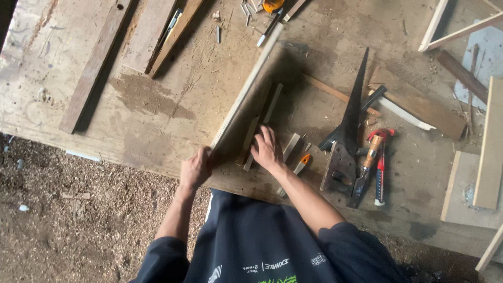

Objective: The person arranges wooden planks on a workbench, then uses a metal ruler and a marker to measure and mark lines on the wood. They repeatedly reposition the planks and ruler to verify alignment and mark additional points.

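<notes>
Two hands work at the near edge of a workbench (157, 105). The left hand (195, 169) grips the near end of a long pale strip (246, 86) that runs away across the bench toward the far edge. The right hand (267, 149) lies flat, fingers spread, pressing on short wood pieces (254, 133) just beside the strip. As far as can be judged, this is a lining-up stage: strip and short pieces lie side by side, no fastener or tool is in either hand, and no cut or joint shows yet. A handsaw (348, 123) lies to the right, untouched, with a hammer (367, 165) and red-handled pliers (379, 167) just beside it. Planks (94, 65) rest on the far left; sawdust (78, 209) covers the ground below.
</notes>
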